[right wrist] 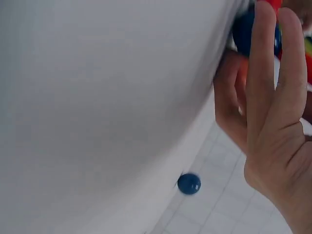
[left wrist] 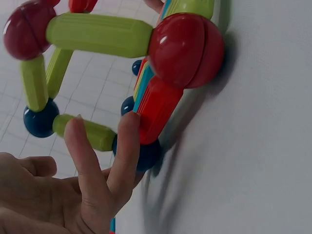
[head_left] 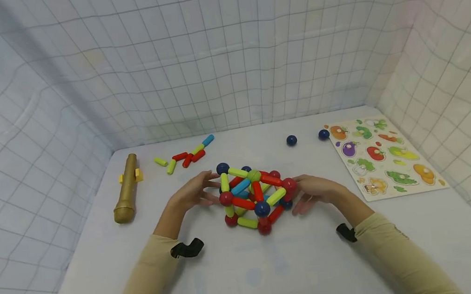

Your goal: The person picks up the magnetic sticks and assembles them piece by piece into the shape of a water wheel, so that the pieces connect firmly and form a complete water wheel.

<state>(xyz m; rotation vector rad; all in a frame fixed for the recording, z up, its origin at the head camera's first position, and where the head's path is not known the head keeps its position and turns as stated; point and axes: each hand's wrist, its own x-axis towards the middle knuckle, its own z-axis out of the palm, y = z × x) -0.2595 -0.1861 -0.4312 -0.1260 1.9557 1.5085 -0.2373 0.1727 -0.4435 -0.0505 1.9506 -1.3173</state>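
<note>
A box-like frame of magnetic rods and balls (head_left: 255, 175) stands on the white table between both hands, its rods lime, red and blue, its balls red, dark blue and one green. At its left side is my left hand (head_left: 193, 191); in the left wrist view two extended fingers (left wrist: 129, 146) reach up beside a red rod (left wrist: 160, 105) and a dark blue ball (left wrist: 146, 155). My right hand (head_left: 317, 190) lies along the opposite side with fingers stretched out. In the right wrist view its fingertips overlap a dark blue ball (right wrist: 246, 33) of the frame. Some fingers are hidden behind the frame.
Loose rods (head_left: 190, 157) in lime, red and blue lie behind to the left, near a gold tube (head_left: 128, 189) with yellow blocks. Dark blue balls (head_left: 291, 140) sit at the back. A vegetable puzzle board (head_left: 374, 194) lies on the right. Grid-lined white sheets (head_left: 229, 73) surround the table.
</note>
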